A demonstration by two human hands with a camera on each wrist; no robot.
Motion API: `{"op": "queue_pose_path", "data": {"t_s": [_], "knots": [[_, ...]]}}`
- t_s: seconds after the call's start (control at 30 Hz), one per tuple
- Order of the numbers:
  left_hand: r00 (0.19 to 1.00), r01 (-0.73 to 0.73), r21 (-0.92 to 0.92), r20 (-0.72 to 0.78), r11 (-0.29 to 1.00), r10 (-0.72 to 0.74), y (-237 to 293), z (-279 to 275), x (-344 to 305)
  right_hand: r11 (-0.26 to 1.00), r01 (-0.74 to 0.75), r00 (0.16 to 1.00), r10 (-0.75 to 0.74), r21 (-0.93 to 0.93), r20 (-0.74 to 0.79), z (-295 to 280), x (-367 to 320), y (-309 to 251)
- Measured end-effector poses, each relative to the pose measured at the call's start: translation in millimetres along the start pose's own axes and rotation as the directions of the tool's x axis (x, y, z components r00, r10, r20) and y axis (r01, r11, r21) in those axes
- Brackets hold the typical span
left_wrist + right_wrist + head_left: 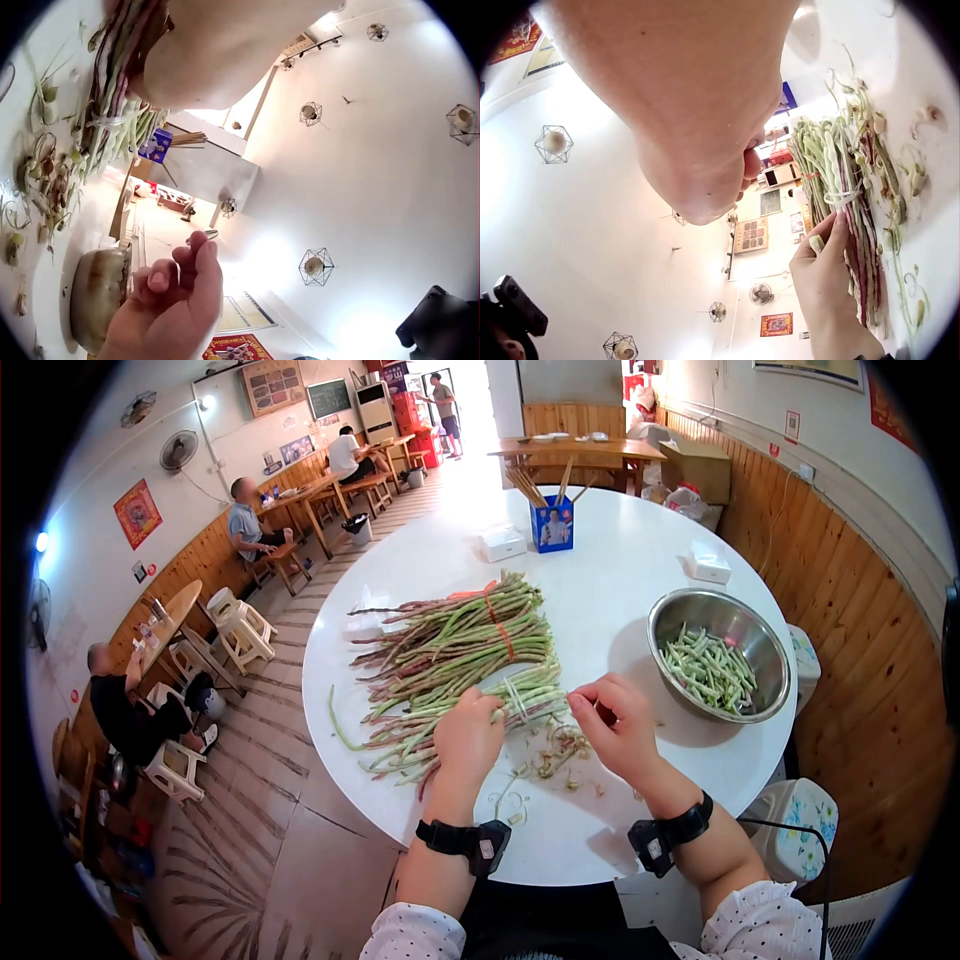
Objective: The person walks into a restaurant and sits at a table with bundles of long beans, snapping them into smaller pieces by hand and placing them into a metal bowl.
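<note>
My left hand (pixel 468 732) rests on a bundle of long beans (pixel 520 698), beside its white tie. In the right wrist view, its curled fingers hold a short pale green bean piece (pixel 817 244), with the thumb at the bundle's edge. My right hand (pixel 617 722) is raised just right of the bundle's ends, fingers curled and thumb against forefinger. A small pale sliver (pixel 212 234) shows at those fingertips in the left wrist view; I cannot tell what it is. More long beans (pixel 450 625), bound with an orange-red band, lie behind.
Withered trimmings (pixel 560 752) lie on the round white table (pixel 600 840) near the hands. Cut beans (pixel 708 668) fill part of a steel bowl (pixel 662 622) at right. Farther back stand a blue chopstick holder (pixel 552 528) and tissue packs (pixel 503 543). People sit at left.
</note>
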State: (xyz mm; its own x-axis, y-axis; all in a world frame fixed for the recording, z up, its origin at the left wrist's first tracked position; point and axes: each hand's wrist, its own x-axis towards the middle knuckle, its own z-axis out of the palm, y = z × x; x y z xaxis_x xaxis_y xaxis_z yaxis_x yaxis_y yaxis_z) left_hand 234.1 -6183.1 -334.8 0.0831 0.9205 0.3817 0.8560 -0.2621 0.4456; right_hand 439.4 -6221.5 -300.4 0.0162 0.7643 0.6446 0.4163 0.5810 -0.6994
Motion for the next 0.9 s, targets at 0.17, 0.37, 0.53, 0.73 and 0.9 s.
{"op": "queue_pose_path", "data": {"t_s": [0.17, 0.37, 0.53, 0.73, 0.9], "knots": [[0.966, 0.140, 0.068, -0.228, 0.988, -0.121, -11, -19, 4, 1.000, 0.005, 1.000, -0.005, -0.008, -0.005, 0, 1, 2], [0.852, -0.055, -0.117, -0.523, 0.992, -0.014, -2, -30, 6, 1.000, -0.005, 1.000, 0.005, 0.000, 0.003, 2, 0, 1], [0.915, -0.278, -0.178, -0.348, 0.944, 0.204, 10, -13, 2, 0.987, -0.134, 0.991, 0.134, 0.090, 0.002, 2, -1, 2], [0.926, -0.296, -0.161, -0.288, 0.941, 0.243, 22, -7, -3, 0.988, -0.111, 0.993, 0.106, 0.106, 0.048, 1, -1, 13], [0.934, -0.334, -0.178, -0.193, 0.926, 0.300, 24, -13, -4, 0.971, -0.174, 0.985, 0.171, 0.165, 0.033, 2, -1, 17]]}}
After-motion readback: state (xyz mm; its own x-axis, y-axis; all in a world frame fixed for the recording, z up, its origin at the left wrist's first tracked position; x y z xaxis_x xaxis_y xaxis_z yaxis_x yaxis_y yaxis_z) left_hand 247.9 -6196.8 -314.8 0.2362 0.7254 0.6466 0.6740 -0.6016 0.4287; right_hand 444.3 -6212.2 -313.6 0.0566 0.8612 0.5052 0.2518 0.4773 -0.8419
